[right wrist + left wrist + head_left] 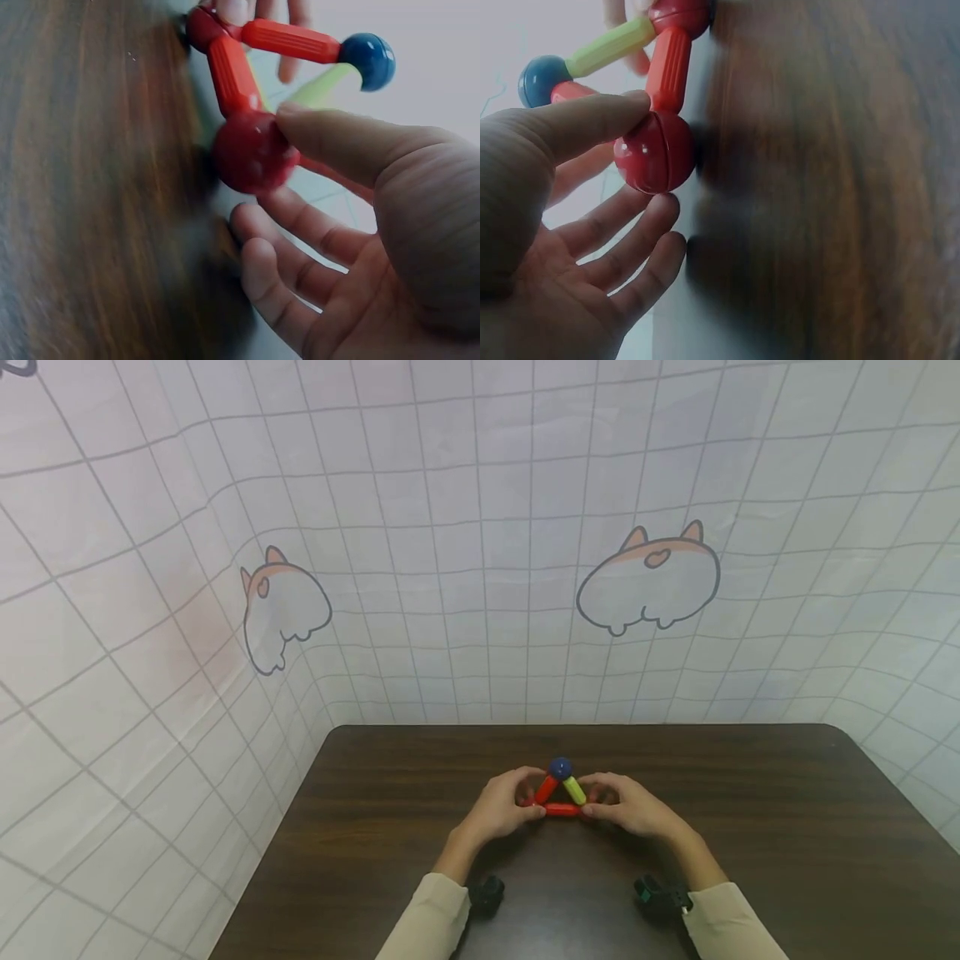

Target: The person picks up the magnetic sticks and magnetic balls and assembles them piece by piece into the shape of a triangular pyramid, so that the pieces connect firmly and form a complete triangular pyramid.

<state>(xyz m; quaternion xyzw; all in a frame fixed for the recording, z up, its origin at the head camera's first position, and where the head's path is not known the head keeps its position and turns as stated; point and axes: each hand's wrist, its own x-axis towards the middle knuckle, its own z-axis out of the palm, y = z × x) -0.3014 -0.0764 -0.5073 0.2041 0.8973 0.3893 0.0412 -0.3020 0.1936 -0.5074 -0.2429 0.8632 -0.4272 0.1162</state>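
A triangle of toy rods and balls stands in the middle of the table. At its top is a blue ball [560,768], joined to a slanting red rod [547,789] on the left and a yellow-green rod [575,790] on the right. Another red rod [562,810] runs across the bottom between two red balls. My left hand [504,803] pinches the left red ball [654,154], thumb on its near side. The right red ball [255,154] is held between the thumb and fingers of my right hand [628,806]. Both balls are close over the tabletop.
The dark wood-grain table [360,843] extends to both sides of the hands. A white gridded cloth [450,568] with cartoon animal prints hangs behind it and along the sides. Dark devices [487,896] are strapped at both wrists.
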